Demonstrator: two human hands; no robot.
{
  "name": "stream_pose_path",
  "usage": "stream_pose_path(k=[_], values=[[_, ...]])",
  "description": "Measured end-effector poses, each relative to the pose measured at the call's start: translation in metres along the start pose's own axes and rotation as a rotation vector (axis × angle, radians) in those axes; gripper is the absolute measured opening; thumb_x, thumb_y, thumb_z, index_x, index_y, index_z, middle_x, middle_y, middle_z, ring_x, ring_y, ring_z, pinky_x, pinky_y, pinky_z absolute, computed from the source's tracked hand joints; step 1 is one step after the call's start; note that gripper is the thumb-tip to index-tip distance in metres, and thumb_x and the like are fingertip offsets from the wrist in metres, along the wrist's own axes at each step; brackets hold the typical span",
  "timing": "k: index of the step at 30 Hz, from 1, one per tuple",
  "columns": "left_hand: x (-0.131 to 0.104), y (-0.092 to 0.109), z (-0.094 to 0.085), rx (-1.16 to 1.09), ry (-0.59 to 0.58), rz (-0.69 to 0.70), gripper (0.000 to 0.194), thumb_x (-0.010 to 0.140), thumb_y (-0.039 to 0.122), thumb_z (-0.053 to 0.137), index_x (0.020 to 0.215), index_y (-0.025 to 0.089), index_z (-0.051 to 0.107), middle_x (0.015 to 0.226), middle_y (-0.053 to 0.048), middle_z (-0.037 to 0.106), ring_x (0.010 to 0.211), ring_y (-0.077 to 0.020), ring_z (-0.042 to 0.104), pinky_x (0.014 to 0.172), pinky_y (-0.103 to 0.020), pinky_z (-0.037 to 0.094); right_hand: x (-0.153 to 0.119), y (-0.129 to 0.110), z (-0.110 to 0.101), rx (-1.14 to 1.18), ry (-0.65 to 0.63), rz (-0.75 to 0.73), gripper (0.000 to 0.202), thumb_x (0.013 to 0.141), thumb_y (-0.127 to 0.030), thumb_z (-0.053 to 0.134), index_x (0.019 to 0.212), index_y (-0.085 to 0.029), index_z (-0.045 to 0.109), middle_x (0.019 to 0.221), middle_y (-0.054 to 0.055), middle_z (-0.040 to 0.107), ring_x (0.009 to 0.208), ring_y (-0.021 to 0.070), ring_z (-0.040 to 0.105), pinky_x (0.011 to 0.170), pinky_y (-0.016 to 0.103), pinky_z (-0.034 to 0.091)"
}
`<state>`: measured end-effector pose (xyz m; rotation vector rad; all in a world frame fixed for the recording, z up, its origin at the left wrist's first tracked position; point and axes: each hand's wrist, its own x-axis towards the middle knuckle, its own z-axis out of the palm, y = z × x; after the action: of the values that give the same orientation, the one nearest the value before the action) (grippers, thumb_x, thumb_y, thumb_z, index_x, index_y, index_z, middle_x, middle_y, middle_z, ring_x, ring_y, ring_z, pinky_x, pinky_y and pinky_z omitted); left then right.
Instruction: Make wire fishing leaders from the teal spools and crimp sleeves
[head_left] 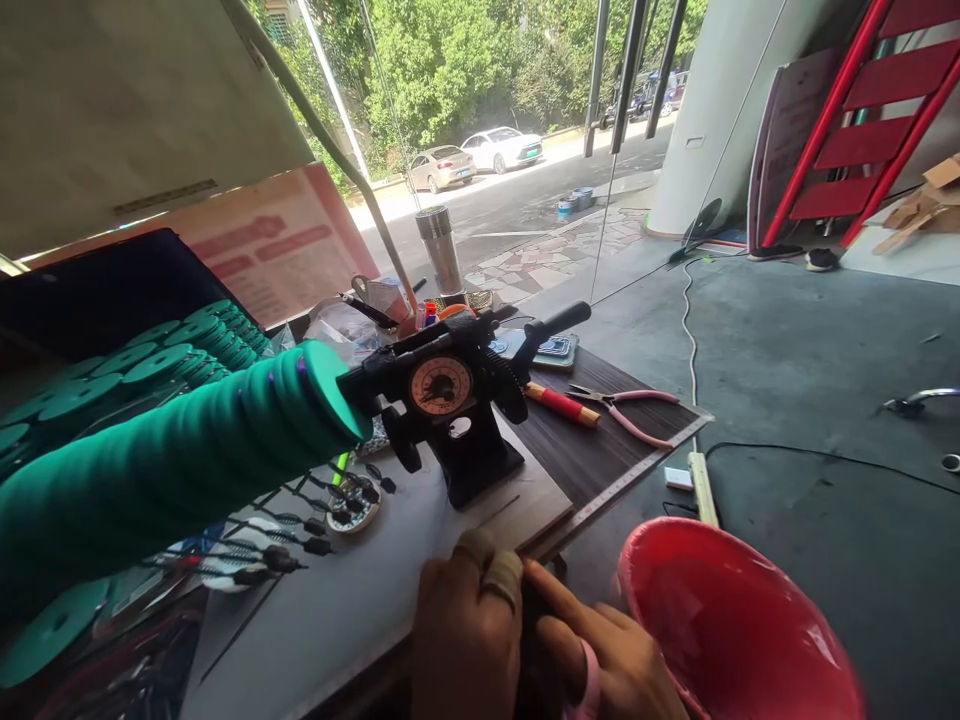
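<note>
My left hand [471, 635] is at the table's near edge, fingers curled, with tan wraps on two fingertips. What it pinches is too small or hidden to make out. Close against it is my right hand [619, 655], its index finger reaching to the left fingertips. A curved pink band or handle [589, 680] shows in the right hand; the rest of it is hidden. Beyond them stands a black hand-crank winder [480, 450] with a round dial [441, 386]. A long row of green foam spools [187, 440] sits on its shaft.
Pink-handled pliers [637, 410], a red-and-wood-handled tool [562, 403] and a phone [555, 348] lie behind the winder. Thin dark rigs [270, 560] and a round case [352, 505] lie left. A red basin [742, 620] stands right, near a power strip [703, 490]. More green spools [157, 365] are stacked left.
</note>
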<state>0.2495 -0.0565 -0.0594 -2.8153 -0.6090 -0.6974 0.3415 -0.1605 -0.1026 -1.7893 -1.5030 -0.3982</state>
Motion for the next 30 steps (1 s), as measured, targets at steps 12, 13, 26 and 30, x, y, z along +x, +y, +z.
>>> stream_pose_path(k=[12,13,26,30], values=[[-0.013,-0.006,-0.004,-0.041,-0.008,-0.064,0.016,0.078,0.013,0.053,0.088,0.015,0.065,0.093,-0.010,0.057,0.073,-0.0176,0.047,0.067,-0.028,0.045,0.002,0.000,0.010,0.020,0.178,-0.006,0.030,0.089,-0.020,0.028,0.068,-0.011,0.048,0.108,0.003,0.055,0.056,0.0036,0.038,0.054,0.020,0.027],[-0.015,-0.008,-0.005,-0.044,-0.002,-0.043,0.016,0.078,0.014,0.054,0.089,0.015,0.065,0.094,-0.010,0.056,0.073,-0.0169,0.048,0.068,-0.027,0.046,0.003,0.000,0.011,0.017,0.206,-0.015,0.029,0.089,-0.020,0.028,0.069,-0.011,0.047,0.105,0.003,0.056,0.055,0.0042,0.036,0.054,0.020,0.026],[-0.016,-0.016,-0.001,-0.009,0.102,0.027,0.014,0.079,0.018,0.055,0.091,0.014,0.061,0.096,-0.010,0.052,0.075,-0.0170,0.048,0.066,-0.025,0.047,0.004,0.000,0.012,0.059,0.227,-0.050,0.018,0.086,-0.018,0.033,0.070,-0.013,0.040,0.107,0.005,0.055,0.056,0.0072,0.031,0.054,0.020,0.021],[-0.018,-0.016,-0.001,-0.014,0.084,0.010,0.012,0.078,0.015,0.054,0.088,0.015,0.061,0.094,-0.009,0.053,0.075,-0.0168,0.048,0.065,-0.024,0.047,0.004,-0.001,0.013,0.065,0.205,-0.037,0.018,0.083,-0.016,0.036,0.066,-0.013,0.041,0.109,0.004,0.054,0.055,0.0072,0.031,0.053,0.020,0.022]])
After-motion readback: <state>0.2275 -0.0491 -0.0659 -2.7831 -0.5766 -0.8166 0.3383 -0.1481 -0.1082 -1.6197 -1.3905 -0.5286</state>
